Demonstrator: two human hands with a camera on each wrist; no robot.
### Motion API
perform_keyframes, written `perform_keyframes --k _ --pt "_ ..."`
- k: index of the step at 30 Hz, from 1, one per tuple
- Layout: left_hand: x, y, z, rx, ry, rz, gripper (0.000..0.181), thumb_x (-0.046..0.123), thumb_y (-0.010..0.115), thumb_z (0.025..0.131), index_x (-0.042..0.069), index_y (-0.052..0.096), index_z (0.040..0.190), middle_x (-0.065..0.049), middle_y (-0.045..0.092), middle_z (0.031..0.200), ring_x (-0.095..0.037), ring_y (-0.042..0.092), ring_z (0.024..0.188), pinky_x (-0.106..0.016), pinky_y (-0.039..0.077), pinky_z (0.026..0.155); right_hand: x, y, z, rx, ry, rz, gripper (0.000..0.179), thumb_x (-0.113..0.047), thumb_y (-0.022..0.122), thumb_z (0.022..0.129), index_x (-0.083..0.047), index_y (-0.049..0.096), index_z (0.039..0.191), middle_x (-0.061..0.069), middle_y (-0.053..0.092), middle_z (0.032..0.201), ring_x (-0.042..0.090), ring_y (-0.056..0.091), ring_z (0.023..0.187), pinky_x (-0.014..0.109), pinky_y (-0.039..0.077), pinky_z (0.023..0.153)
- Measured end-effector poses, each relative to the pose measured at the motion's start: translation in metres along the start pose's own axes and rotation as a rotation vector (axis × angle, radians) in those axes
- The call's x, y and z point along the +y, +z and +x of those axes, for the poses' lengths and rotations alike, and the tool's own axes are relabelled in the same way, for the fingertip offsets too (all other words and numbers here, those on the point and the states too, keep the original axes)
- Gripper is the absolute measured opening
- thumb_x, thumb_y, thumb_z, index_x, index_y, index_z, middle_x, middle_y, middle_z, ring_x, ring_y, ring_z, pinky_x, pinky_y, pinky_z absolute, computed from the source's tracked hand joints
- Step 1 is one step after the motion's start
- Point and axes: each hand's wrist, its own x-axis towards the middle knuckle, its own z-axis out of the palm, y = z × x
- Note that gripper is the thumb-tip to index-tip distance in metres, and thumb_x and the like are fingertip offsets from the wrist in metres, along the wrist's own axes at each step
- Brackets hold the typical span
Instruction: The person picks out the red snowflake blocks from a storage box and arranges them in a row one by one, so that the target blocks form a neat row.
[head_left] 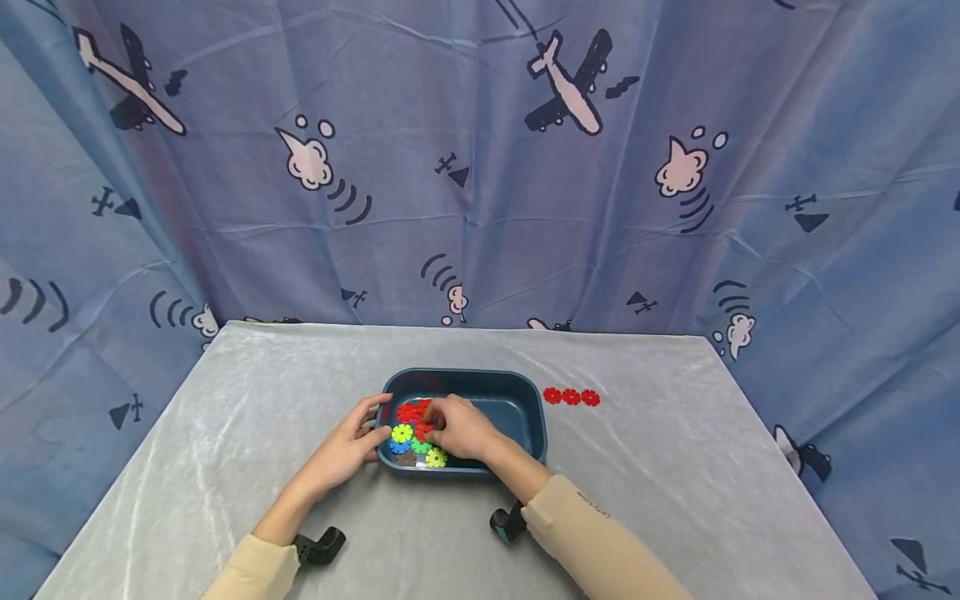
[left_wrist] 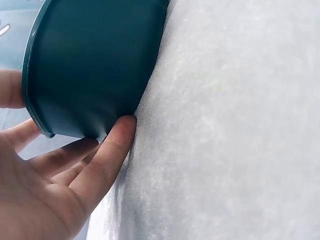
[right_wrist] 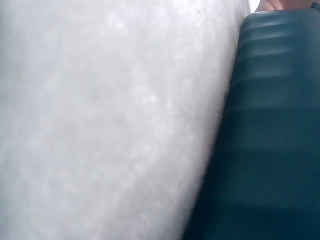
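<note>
A dark teal plastic tray (head_left: 517,417) stands on the cloth-covered table. My left hand (head_left: 341,454) grips its left end, thumb at the rim and fingers against the outer wall; the left wrist view shows the fingertips (left_wrist: 125,129) low on that wall. Inside the tray, my right hand (head_left: 467,430) reaches into a heap of notched plastic discs and pinches a red one between thumb and forefinger. Around it lie more red discs (head_left: 407,412), yellow ones (head_left: 402,432), a blue (head_left: 399,447), a green (head_left: 421,447) and a brown one (head_left: 406,459). The right wrist view catches only the tray's outer wall (right_wrist: 270,140) and the cloth.
Three red discs (head_left: 572,397) lie in a row on the grey cloth (head_left: 675,483), just right of the tray. Behind the table hangs a blue curtain (head_left: 405,167) printed with airplanes. Black wrist cameras protrude beneath both forearms, near the tray's front side.
</note>
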Motion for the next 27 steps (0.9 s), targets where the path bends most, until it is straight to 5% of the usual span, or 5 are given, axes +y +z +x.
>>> perform_keyframes --k 14,27 --pt "0.000 0.001 -0.001 0.007 0.007 0.019 0.052 0.018 0.053 0.107 0.017 0.036 0.156 -0.030 0.033 0.156 -0.042 0.049 0.135 -0.044 0.057 0.087 0.003 0.001 0.001 -0.005 0.000 0.026 0.020 -0.020 0.080 0.090 -0.012 0.066 0.101 -0.001 0.055 0.086 0.013 0.051 0.077 0.028 0.043 0.065" --pt "-0.003 0.003 0.002 0.020 -0.021 0.019 0.052 0.018 0.054 0.107 0.020 0.037 0.156 -0.025 0.035 0.156 -0.039 0.050 0.134 -0.043 0.057 0.088 0.000 -0.009 -0.009 -0.013 -0.069 0.115 0.014 -0.002 0.071 0.092 -0.008 0.061 0.099 -0.002 0.056 0.073 0.011 0.051 0.064 0.026 0.043 0.062"
